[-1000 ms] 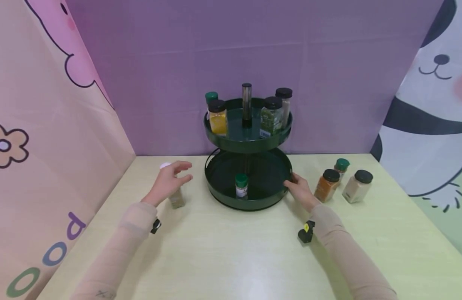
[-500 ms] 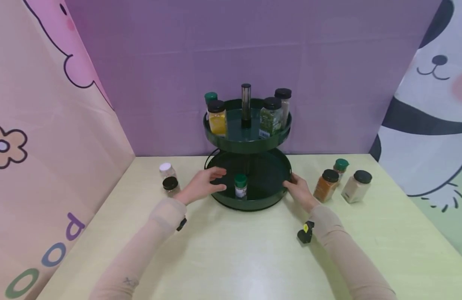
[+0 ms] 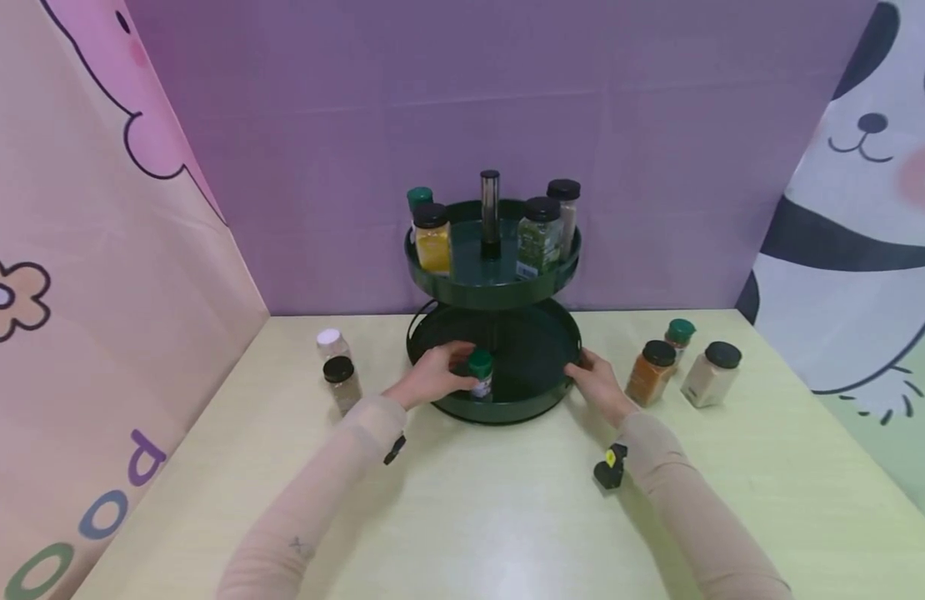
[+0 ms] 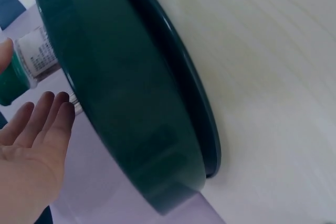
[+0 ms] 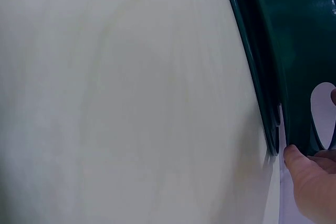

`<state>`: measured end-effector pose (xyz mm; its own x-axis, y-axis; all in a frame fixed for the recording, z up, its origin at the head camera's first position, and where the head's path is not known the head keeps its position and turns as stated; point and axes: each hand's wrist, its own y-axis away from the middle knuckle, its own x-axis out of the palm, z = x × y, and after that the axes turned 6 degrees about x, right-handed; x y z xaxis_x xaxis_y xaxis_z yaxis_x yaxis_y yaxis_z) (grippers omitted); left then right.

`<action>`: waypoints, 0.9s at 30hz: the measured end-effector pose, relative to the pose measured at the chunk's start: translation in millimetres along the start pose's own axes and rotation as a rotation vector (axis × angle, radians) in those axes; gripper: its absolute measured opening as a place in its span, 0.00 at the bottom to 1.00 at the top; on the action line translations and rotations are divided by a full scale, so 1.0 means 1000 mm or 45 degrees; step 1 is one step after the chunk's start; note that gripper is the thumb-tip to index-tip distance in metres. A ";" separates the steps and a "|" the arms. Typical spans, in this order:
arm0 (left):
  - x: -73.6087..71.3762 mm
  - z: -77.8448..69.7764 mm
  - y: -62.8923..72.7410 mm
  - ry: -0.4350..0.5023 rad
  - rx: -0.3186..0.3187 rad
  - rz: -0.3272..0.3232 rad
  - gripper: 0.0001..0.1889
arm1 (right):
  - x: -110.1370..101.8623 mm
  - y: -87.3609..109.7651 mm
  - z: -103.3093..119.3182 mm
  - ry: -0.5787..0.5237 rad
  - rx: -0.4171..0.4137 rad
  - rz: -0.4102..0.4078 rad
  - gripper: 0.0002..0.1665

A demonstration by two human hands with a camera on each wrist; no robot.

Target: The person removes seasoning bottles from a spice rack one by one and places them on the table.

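In the head view a dark green two-tier round rack [image 3: 507,411] stands on the table. On its lower tier sits a small spice jar with a green cap [image 3: 481,363], upright near the front. My left hand [image 3: 431,377] reaches over the rim with fingers and thumb spread either side of this jar. The left wrist view shows the thumb right at the green cap [image 4: 11,83] and the straight fingers apart from the jar. At the lower tier's right side, my right hand [image 3: 599,385] grips the rim by the handle cutout [image 5: 323,114].
The upper tier holds several jars, among them a yellow jar [image 3: 433,248] and a green-herb jar [image 3: 539,242]. Left on the table stand a white-capped jar [image 3: 332,343] and a black-capped jar [image 3: 344,387]. To the right are an orange jar [image 3: 648,379], a beige jar [image 3: 710,382] and a green-capped jar [image 3: 680,335].
My left hand has moved right, from beside the black-capped jar on the left to around the green-capped jar on the lower tier. My right hand has stayed on the rim.
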<state>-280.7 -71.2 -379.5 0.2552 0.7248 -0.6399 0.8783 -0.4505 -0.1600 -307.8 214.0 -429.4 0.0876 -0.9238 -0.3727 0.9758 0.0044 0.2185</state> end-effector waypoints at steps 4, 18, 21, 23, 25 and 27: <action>0.005 0.000 -0.004 -0.021 0.010 -0.006 0.28 | 0.000 0.000 0.000 -0.009 -0.007 -0.005 0.37; 0.013 0.003 -0.007 -0.082 -0.010 -0.017 0.24 | 0.001 -0.002 -0.001 0.001 0.005 -0.019 0.38; 0.013 0.003 -0.006 -0.082 -0.012 -0.021 0.23 | 0.001 -0.002 -0.001 -0.002 0.002 -0.018 0.38; 0.013 0.003 -0.006 -0.083 -0.007 -0.022 0.22 | 0.001 -0.003 -0.001 -0.006 0.007 -0.014 0.38; 0.013 0.003 -0.006 -0.081 -0.003 -0.022 0.22 | 0.001 -0.002 -0.001 -0.010 0.008 -0.013 0.38; 0.013 0.003 -0.007 -0.079 -0.001 -0.021 0.22 | 0.000 -0.002 -0.001 -0.015 0.010 -0.013 0.38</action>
<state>-284.7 -60.4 -389.1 0.2150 0.6988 -0.6823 0.8825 -0.4382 -0.1707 -309.3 214.0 -430.8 0.0756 -0.9281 -0.3646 0.9751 -0.0076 0.2216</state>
